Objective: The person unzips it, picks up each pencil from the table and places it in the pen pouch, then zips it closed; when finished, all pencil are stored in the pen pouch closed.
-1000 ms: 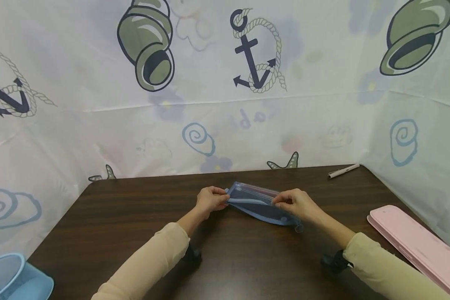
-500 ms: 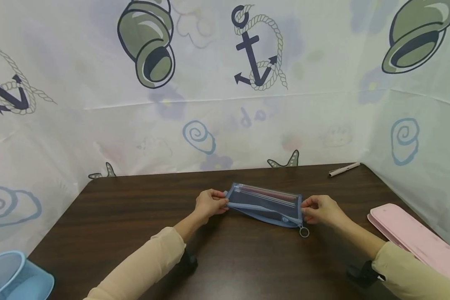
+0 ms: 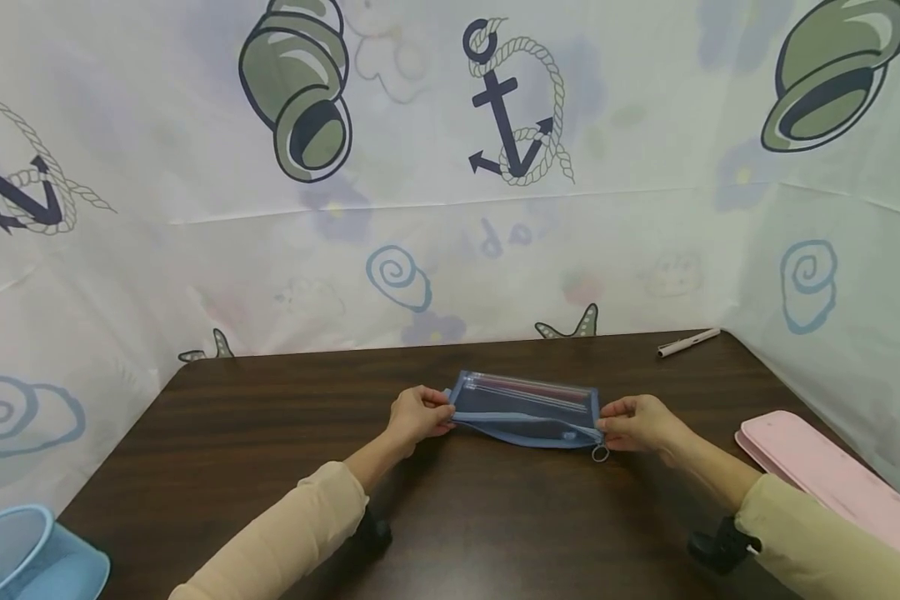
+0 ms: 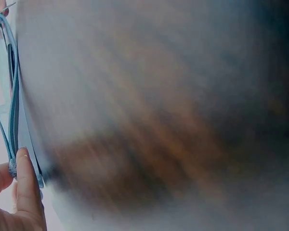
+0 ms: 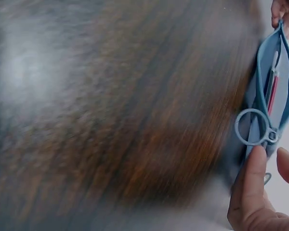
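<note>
A blue see-through pencil case [image 3: 528, 400] is held between both hands over the middle of the dark table. My left hand [image 3: 418, 418] pinches its left end between thumb and fingers. At the opposite end, my right hand [image 3: 645, 427] pinches the edge beside the zip's metal ring [image 3: 600, 453]. The zip is undone: in the right wrist view the mouth of the pencil case [image 5: 261, 72] gapes, with slim pens [image 5: 273, 91] inside, one of them red. The left wrist view catches the pencil case [image 4: 13, 106] edge-on, its corner between thumb and finger.
On the brown table [image 3: 270, 433], a pale pen [image 3: 688, 342] lies at the far right corner. A long pink case [image 3: 832, 483] sits along the right edge. Front left stands a light blue mesh holder [image 3: 41, 554]. Printed white cloth [image 3: 420, 208] walls the back and sides.
My right hand has moved from over the case's right part out to its right end and pinches there. The pencil case has shifted slightly left; my left hand keeps its pinch.
</note>
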Demonstrator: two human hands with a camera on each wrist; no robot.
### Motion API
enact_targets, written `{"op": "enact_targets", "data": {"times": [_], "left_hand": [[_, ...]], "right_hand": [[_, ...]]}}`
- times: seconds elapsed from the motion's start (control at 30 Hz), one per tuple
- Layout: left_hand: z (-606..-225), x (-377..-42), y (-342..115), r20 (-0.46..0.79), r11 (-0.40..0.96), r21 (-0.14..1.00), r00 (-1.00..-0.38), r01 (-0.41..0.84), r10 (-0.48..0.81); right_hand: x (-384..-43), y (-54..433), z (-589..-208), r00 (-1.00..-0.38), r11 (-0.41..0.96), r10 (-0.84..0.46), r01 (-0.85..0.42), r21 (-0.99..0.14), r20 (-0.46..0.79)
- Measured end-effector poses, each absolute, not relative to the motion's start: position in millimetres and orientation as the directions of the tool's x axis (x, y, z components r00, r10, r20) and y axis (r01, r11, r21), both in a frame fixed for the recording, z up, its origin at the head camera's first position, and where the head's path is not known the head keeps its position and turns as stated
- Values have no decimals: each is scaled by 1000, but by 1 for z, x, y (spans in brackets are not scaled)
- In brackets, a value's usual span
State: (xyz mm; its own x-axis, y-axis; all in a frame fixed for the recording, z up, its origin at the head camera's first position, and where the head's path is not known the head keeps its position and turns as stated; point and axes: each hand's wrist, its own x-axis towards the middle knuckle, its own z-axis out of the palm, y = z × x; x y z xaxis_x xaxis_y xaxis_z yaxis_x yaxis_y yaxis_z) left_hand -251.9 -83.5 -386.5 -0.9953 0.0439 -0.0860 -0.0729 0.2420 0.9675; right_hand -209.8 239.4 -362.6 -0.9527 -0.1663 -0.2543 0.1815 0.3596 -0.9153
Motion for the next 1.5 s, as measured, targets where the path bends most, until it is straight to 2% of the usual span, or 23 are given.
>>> {"op": "enact_targets", "data": {"times": [0.4,0.57,0.63,0.73,0.83,0.93,1.07,1.17,1.5], "left_hand": [[-386,-255,-86,-78,331,942,-996,-62,37],[-385,-258,-92,-45,441,897,-999,-31,21],[-383,-259,-93,17,505,863,-1000,19,9],[-379,-259,-91,183,571,807,-983,152,4],[-372,-254,-77,368,571,752,-928,330,53],[-367,-244,-54,429,507,736,-888,449,164],[-369,-226,-16,314,443,782,-891,439,329],[-373,-215,9,229,457,790,-888,409,400],[-383,-206,47,133,489,808,-911,328,390]], "right_hand": [[-228,238,-369,-930,192,-144,310,-931,-339],[-231,235,-370,-918,118,-146,353,-928,-368],[-231,233,-370,-917,106,-158,354,-929,-367],[-231,232,-370,-917,89,-163,355,-931,-365],[-232,232,-371,-919,86,-166,349,-933,-358],[-232,232,-371,-921,84,-162,345,-935,-355],[-232,231,-372,-923,68,-159,344,-936,-351],[-233,228,-373,-923,57,-157,347,-936,-352],[-233,225,-375,-921,55,-136,361,-931,-365]]}}
